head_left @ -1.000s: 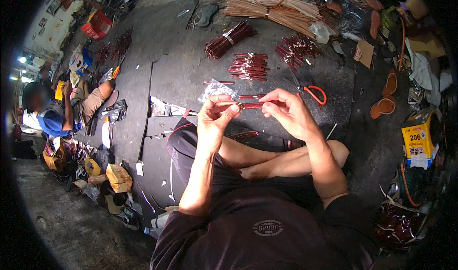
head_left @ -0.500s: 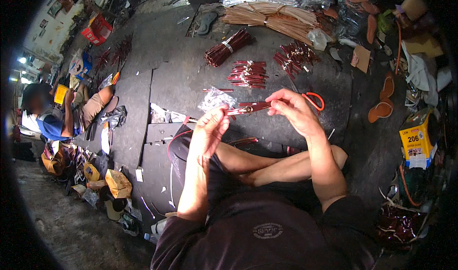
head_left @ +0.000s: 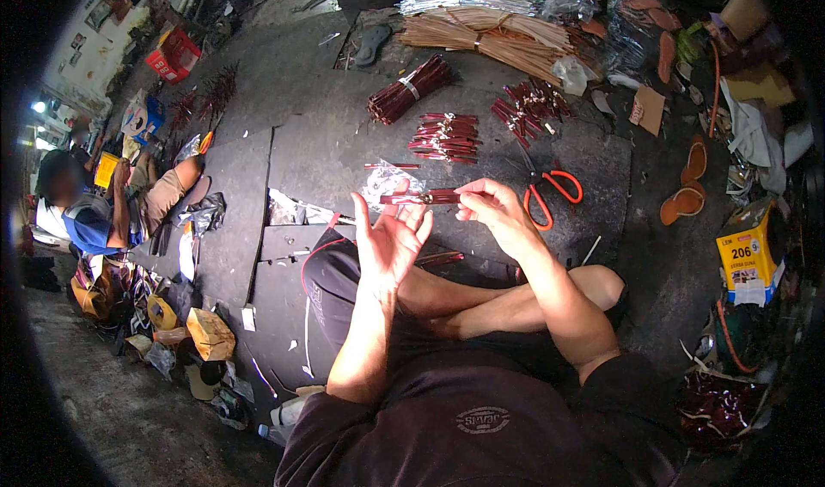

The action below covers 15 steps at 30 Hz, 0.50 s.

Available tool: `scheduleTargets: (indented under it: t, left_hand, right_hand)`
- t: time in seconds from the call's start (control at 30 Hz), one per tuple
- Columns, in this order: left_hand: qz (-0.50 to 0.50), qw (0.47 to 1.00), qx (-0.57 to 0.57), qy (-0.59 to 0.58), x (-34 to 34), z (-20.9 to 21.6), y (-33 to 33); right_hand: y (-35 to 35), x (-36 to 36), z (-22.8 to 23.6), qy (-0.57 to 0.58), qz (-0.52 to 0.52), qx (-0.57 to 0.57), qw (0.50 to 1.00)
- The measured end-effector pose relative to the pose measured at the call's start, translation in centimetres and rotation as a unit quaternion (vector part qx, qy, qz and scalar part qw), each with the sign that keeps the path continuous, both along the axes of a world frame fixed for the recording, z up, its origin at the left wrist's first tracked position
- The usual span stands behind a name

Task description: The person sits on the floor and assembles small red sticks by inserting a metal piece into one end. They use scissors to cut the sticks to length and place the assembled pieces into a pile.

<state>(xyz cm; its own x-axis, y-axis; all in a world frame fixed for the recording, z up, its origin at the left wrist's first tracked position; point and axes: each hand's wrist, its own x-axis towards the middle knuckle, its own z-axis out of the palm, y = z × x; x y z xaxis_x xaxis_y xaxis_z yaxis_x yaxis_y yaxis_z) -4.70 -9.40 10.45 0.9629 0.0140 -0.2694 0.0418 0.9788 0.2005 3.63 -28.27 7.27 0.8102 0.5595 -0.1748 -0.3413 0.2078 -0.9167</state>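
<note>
A short dark red strap [head_left: 444, 196] with a small metal ornament at its middle is pinched by its right end in my right hand [head_left: 500, 219]. My left hand [head_left: 388, 251] is open, palm up with fingers spread, just below the strap's left end; whether a fingertip touches it I cannot tell. Behind the strap lies a clear plastic bag [head_left: 388, 177] with small shiny bits. Farther off is a stack of similar red straps [head_left: 443, 138] with metal ornaments. Orange-handled scissors [head_left: 581, 186] rest on the mat right of my right hand.
Farther back are a tied bundle of dark red strips [head_left: 411, 88], a loose red heap [head_left: 531, 109] and long tan strips [head_left: 490, 36]. Brown sandal soles [head_left: 684, 203] and a yellow can [head_left: 744, 255] lie to the right. Another person [head_left: 90, 216] sits at the left.
My left hand has let go of the strap and opened. My right hand has moved left and down with the strap, uncovering more of the scissors.
</note>
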Motion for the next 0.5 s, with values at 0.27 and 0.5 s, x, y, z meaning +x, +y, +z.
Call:
scheduleTargets:
  t: [0.27, 0.5]
  left_hand:
    - [0.066, 0.887, 0.446, 0.099, 0.7, -3.2, 3.4]
    - [0.029, 0.745, 0.659, 0.097, 1.7, -0.8, 9.0]
  right_hand:
    - [0.4, 1.3, -0.5, -0.172, -0.040, -0.140, 0.974]
    - [1.8, 10.6, 0.1, -0.116, -0.101, -0.059, 0.986]
